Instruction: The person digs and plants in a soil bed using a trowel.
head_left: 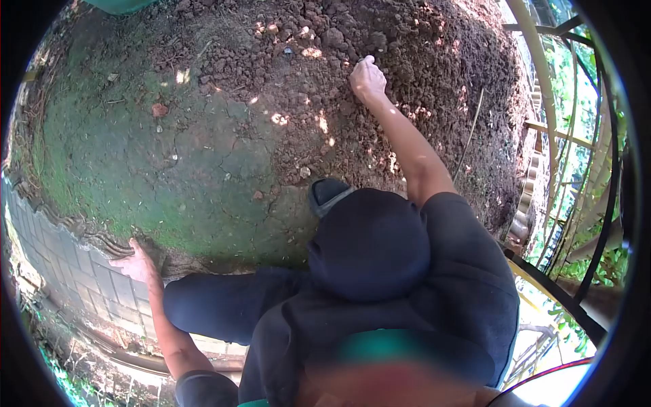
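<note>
My right hand (368, 78) is closed at the loose, clumpy brown soil (407, 74) in the upper middle; its fingers are pressed together, and whatever they hold, if anything, is hidden. At the lower left, my left hand (139, 264) has its fingers apart and rests by the wavy edging (102, 245) between the ground and the paving. Smooth, greenish packed ground (190, 169) lies between the two hands. A dark shoe (329, 195) shows beside my knee.
Grey paving (88, 271) runs along the lower left. On the right stand wavy edging (529, 197) and a metal frame (553, 88) with foliage behind. A thin stalk (472, 129) lies on the soil. A green object (121, 5) is at the top left.
</note>
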Action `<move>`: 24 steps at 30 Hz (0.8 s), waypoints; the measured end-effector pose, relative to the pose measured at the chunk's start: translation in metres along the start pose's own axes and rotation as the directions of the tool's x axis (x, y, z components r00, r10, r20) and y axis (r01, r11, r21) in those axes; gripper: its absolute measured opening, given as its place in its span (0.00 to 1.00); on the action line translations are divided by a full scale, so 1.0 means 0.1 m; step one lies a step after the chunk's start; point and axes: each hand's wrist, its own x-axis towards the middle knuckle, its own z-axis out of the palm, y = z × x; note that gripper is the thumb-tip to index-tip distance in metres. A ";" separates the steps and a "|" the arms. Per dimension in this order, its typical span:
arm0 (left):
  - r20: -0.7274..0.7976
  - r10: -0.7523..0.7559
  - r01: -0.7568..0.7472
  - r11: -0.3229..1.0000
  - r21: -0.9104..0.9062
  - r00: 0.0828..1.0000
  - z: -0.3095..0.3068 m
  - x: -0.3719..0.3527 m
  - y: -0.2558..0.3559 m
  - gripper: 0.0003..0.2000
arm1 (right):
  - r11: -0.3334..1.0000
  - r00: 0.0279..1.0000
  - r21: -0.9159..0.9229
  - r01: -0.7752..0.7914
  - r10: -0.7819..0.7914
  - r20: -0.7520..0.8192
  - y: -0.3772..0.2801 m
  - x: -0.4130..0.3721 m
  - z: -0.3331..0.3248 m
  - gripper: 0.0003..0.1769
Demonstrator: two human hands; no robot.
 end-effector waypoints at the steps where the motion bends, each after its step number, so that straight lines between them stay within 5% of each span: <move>1: -0.005 0.004 -0.004 1.000 0.002 1.000 0.01 0.00 0.02 0.54 | 1.000 1.000 0.013 -0.007 0.006 0.019 -0.02 0.09 -0.04 0.19; 3: -0.019 0.010 -0.009 1.000 0.016 1.000 -0.01 -0.01 0.01 0.54 | 0.990 0.996 0.141 -0.027 0.014 0.087 0.00 0.35 -0.12 0.13; 5: -0.019 0.011 -0.011 1.000 0.027 1.000 -0.02 -0.01 0.01 0.54 | 0.885 0.894 0.312 -0.347 0.211 0.396 -0.13 0.43 -0.28 0.13; 7: -0.022 0.010 -0.009 0.999 0.035 1.000 0.01 0.01 0.00 0.54 | 0.940 0.984 0.298 -0.168 0.140 0.114 -0.16 0.45 -0.03 0.13; 9: -0.017 0.014 -0.013 0.998 0.058 1.000 0.10 0.05 -0.08 0.54 | 0.896 0.956 0.372 -0.244 0.156 0.250 -0.05 0.40 -0.16 0.13; 11: -0.035 0.023 -0.021 0.999 0.050 0.999 0.07 0.01 -0.02 0.54 | 0.878 0.997 0.474 -0.068 0.050 0.051 0.06 0.40 -0.14 0.16; 13: -0.024 0.021 -0.019 0.998 0.060 1.000 0.02 0.00 -0.01 0.54 | 0.809 0.982 0.580 -0.097 -0.015 0.186 0.02 0.43 -0.36 0.14; 17: 0.009 -0.007 0.007 0.998 0.061 1.000 -0.01 0.00 -0.02 0.55 | 0.567 0.991 0.822 -0.056 -0.067 0.114 -0.22 0.41 -0.99 0.08; 24: -0.007 -0.015 0.015 0.999 0.047 1.000 0.00 -0.01 0.03 0.55 | 0.691 0.884 0.700 -0.182 -0.197 0.424 0.25 -0.31 -1.21 0.11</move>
